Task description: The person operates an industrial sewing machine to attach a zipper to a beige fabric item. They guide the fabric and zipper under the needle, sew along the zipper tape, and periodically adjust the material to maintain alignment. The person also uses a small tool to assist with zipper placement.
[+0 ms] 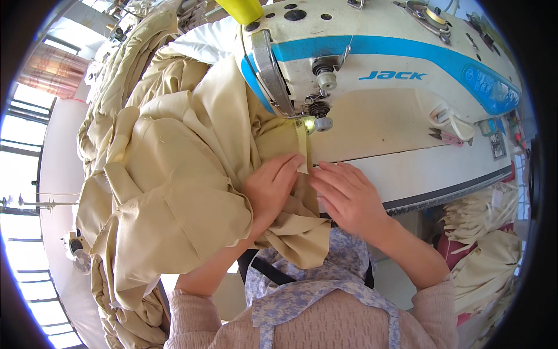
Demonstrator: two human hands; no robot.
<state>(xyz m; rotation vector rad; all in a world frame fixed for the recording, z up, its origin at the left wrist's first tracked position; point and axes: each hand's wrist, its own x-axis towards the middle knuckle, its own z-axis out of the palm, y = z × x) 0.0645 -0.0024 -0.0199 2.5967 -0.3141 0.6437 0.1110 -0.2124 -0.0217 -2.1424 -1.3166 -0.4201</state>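
A large bundle of tan cloth (174, 203) spreads over the left of the sewing machine (372, 58), and its edge runs under the lit needle area. Along that edge lies a narrow pale strip (301, 145) with a loose white end. My left hand (270, 189) is closed on the cloth, its fingertips at the strip's lower end. Just to the right, my right hand (349, 198) has its fingers stretched out, tips against the cloth edge at the table's front. The thumbs are mostly hidden, and a cloth fold hangs below both hands.
Pink-handled snips (446, 137) lie on the machine table (407, 168) at right, beside a white holder. More tan pieces (485, 262) are stacked at the lower right. A yellow object (241, 9) sits atop the machine head. Windows (23, 232) line the left wall.
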